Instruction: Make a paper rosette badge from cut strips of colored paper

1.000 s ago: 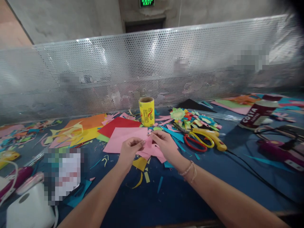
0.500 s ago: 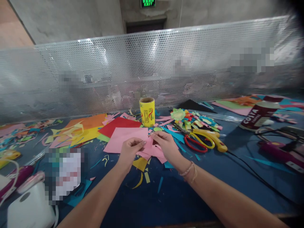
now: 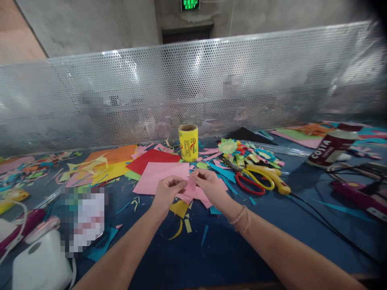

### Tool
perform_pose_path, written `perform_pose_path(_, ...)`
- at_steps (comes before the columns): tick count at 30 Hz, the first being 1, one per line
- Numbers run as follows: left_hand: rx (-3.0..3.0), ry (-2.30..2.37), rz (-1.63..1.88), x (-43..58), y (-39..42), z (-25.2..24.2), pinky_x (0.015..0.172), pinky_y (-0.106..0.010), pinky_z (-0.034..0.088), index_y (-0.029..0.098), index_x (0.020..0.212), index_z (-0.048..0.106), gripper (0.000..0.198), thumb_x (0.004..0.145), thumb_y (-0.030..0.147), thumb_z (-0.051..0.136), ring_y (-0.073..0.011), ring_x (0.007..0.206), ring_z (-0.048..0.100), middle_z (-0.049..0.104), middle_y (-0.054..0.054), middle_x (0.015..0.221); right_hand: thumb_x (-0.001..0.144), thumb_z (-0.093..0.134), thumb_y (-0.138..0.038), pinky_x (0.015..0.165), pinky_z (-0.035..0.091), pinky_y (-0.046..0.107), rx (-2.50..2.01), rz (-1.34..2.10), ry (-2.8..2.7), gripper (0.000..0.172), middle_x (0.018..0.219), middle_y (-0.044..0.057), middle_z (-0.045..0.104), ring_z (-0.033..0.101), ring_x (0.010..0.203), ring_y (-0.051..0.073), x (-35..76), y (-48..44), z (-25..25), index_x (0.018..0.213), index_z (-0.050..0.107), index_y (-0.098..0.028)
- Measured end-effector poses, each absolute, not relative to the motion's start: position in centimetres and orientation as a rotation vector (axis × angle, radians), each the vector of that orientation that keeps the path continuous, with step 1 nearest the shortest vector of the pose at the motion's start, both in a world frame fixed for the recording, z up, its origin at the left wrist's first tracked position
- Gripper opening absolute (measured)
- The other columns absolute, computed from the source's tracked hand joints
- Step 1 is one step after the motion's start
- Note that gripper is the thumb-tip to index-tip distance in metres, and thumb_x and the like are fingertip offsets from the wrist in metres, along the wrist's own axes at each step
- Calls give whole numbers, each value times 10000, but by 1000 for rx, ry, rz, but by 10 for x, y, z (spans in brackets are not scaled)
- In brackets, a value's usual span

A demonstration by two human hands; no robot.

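Observation:
Both hands meet over the middle of the blue table. My left hand (image 3: 169, 192), thumb and forefinger pinched, holds the left edge of a small pink paper piece (image 3: 190, 185). The fingers of my right hand (image 3: 209, 186) close on the upper right part of that piece. Under and behind them lies a larger pink sheet (image 3: 151, 177), partly over a red sheet (image 3: 154, 160). A yellow cardboard roll (image 3: 189, 145) stands upright just beyond. Yellow paper scraps (image 3: 179, 208) lie below my fingers.
Red-handled scissors (image 3: 250, 184) and a yellow glue gun (image 3: 281, 184) with a black cable lie at right, beside a heap of coloured cuttings (image 3: 242, 152). A bottle (image 3: 332, 147) is farther right. A white box (image 3: 42, 262) sits front left. A perforated metal screen (image 3: 145, 92) closes the back.
The small pink piece has turned slightly between my fingers, and my hands have drawn a little closer together. The whole view has shifted slightly.

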State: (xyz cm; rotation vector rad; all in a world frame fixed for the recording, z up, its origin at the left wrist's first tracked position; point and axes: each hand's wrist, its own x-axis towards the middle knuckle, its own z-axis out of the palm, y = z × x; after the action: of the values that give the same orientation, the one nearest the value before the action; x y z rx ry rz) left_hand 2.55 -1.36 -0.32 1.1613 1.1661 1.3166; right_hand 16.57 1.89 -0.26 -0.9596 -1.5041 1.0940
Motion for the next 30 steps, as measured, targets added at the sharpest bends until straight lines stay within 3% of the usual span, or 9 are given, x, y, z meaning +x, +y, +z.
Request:
perform_pose_path(9,1026,1087,1325,25,-10,-9,616,-245,470,127,705,651,246,588,332,722,-118,591,583,622,-30,608,694,579,-373,506,339,245,-1035,982,-1472,234,512,-24,479,427,497,100,174,28,-4,588,549,-167)
perform_pose_path(19,1062,1069,1335,26,-12,-7,648,-274,484,121,711,658,243,617,340,702,-126,594,585,636,-45,623,546,712,-409,471,323,230,-938,1381,-1208,295,545,-19,498,403,496,80,165,20,-3,612,579,-154)
perform_pose_path(25,879,973,1351,29,-12,-5,644,-296,484,99,721,637,317,636,402,675,-157,614,609,651,-82,638,613,661,-355,527,360,238,-927,1215,-1285,281,517,-21,487,438,524,87,165,21,-3,490,501,-159)
perform_pose_path(30,899,979,1347,29,-12,-4,625,-281,478,100,694,635,299,631,388,682,-146,599,599,647,-75,638,647,621,-301,522,358,230,-942,1138,-1339,236,534,-24,494,447,528,86,167,21,-4,500,499,-162)
